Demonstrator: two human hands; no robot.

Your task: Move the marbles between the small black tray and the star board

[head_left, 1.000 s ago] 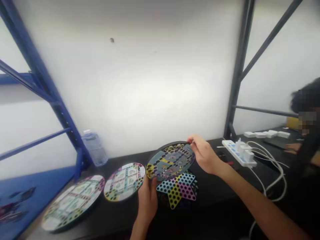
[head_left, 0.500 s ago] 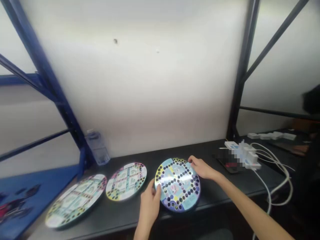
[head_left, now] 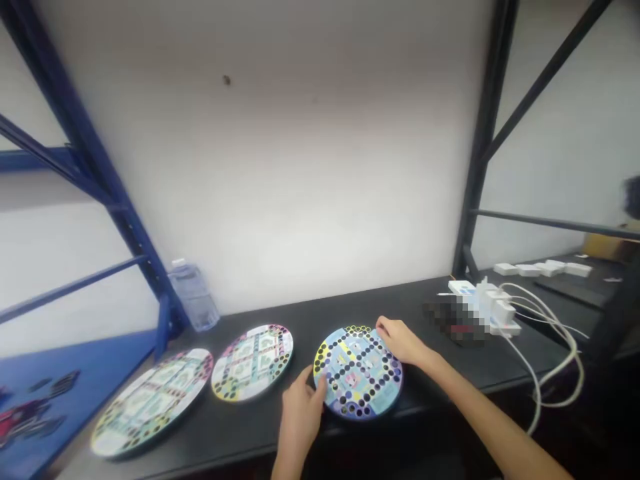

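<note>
A round game board [head_left: 357,370], blue, yellow and purple with rows of dark round holes, lies at the front of the black table between my hands. My left hand [head_left: 303,410] grips its left edge, thumb on the top face. At the upper right edge, my right hand [head_left: 397,339] holds the rim with its fingers closed around it. To the left rests a second round board [head_left: 253,363] with a pink and teal patterned border. A third round board [head_left: 155,400] of similar look lies further left.
A clear plastic bottle [head_left: 194,297] stands at the back left by the blue rack post [head_left: 120,207]. On the right, a white power strip [head_left: 500,313] carries plugs and looping cables [head_left: 570,363]. Several small white boxes [head_left: 550,268] sit beyond the dark post.
The held board has tilted down, flatter toward the table, and its bright glare is gone. Both hands still grip it, with only slight movement.
</note>
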